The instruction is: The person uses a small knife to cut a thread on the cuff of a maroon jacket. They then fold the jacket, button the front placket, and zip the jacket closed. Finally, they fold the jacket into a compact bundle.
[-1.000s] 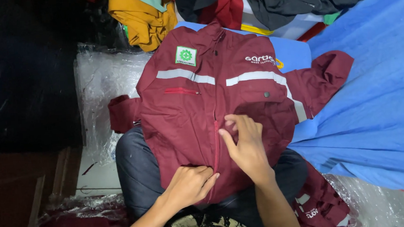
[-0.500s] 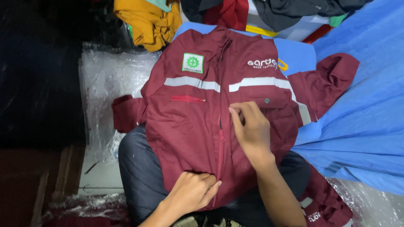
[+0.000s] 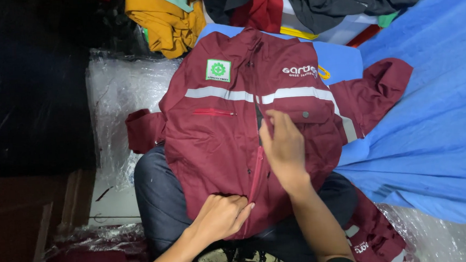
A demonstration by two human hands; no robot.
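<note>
Zipping up the maroon work jacket [image 3: 228, 142], which lies front-up across the person's lap. Left hand [image 3: 221, 215] is fisted on the hem by the zipper's bottom end. Right hand [image 3: 284, 147] sits mid-zipper, fingers curled, probably pinching the slider. Next move likely needs a steady upward pull with the hem kept taut.

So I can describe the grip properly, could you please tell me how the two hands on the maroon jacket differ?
The left hand is curled into a pinch at the bottom hem of the maroon jacket, while the right hand lies higher, near the chest, with fingers stretched out. The left hand sits left of the zipper; the right hand rests just right of it. Both are bare and touch the jacket's front.
</note>
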